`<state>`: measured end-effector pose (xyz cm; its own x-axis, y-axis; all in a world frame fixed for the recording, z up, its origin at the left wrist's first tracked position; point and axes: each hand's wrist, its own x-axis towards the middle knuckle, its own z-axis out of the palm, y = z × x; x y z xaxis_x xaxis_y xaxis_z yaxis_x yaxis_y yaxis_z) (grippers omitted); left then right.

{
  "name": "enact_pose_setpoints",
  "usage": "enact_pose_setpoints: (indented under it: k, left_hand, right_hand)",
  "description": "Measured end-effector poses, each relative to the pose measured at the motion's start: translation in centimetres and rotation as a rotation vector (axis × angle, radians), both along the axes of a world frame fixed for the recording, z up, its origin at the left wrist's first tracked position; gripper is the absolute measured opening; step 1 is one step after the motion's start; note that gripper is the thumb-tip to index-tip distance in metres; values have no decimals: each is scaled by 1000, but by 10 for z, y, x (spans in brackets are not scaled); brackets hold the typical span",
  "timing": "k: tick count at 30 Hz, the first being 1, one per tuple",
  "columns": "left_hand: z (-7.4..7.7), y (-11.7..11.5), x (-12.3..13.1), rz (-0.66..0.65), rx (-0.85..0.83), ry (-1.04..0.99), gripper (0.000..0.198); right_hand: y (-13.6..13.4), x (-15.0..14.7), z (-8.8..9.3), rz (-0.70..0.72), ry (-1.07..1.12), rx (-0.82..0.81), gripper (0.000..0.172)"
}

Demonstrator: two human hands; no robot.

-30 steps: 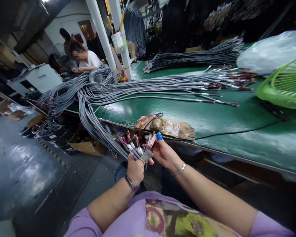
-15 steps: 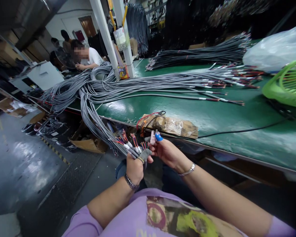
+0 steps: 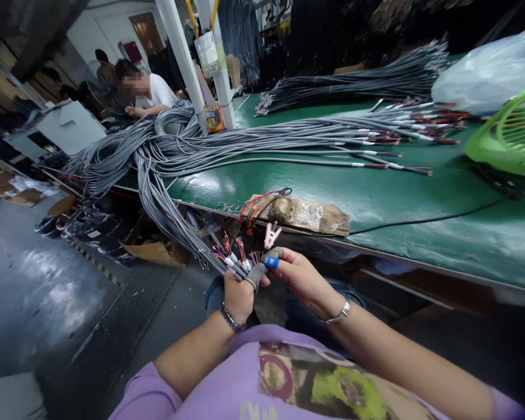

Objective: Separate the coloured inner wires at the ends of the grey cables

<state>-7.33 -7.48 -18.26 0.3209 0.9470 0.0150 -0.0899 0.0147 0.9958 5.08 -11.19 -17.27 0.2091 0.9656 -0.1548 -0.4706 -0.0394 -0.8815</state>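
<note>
My left hand (image 3: 238,294) is closed around the ends of several grey cables (image 3: 227,262), whose stripped red and coloured wire tips fan out above my fist; the thumb wears a grey finger cot. Right beside it, my right hand (image 3: 295,274) has its fingers curled and pinching at the wire tips, with blue and grey cots on the fingertips. A small white connector (image 3: 270,233) sticks up just above my right fingers. Both hands hover in front of the green bench's near edge (image 3: 376,256).
A large bundle of grey cables (image 3: 175,151) drapes across the green bench and hangs off its left side. A worn cardboard pad (image 3: 306,213) lies at the edge. A green basket (image 3: 507,137) and a plastic bag (image 3: 485,76) sit far right. Another person (image 3: 146,90) works at the back left.
My right hand has lowered and drawn in toward the left fist. The white connector now stands above the fingertips rather than between them.
</note>
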Motion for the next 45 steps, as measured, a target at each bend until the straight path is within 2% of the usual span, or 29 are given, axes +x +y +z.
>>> enact_pose_setpoints:
  k: [4, 8, 10, 14, 21, 23, 26, 28, 32, 38, 45]
  left_hand:
    - [8, 0, 2, 40, -19, -50, 28]
    - [21, 2, 6, 92, -48, -98, 24]
    - [26, 3, 8, 96, -51, -104, 24]
    - [28, 6, 13, 106, -50, -121, 21]
    - [24, 8, 15, 100, -92, -108, 17]
    - [24, 8, 15, 95, -83, -107, 20]
    - [24, 7, 16, 83, -61, -111, 23]
    - [24, 7, 17, 85, -61, -113, 25]
    - [20, 8, 19, 87, -55, -102, 25]
    - [18, 7, 20, 73, -51, -87, 27]
    - [11, 2, 7, 29, -72, -95, 23]
  right_hand:
    - [0, 0, -6, 54, 128, 6, 26]
    - [11, 14, -10, 1, 313, -54, 33]
    - [20, 21, -10, 12, 327, -64, 39]
    - [33, 26, -5, 17, 274, -13, 38]
    - [34, 15, -10, -324, 3, 90, 42]
    - [33, 14, -10, -295, 29, 74, 45]
    - [35, 13, -5, -98, 265, -1, 47]
    - [37, 13, -1, -45, 401, -22, 42]
    - [42, 11, 2, -128, 483, -15, 32]
    - [43, 8, -2, -153, 540, 5, 33]
    - [26, 12, -12, -164, 495, -135, 38]
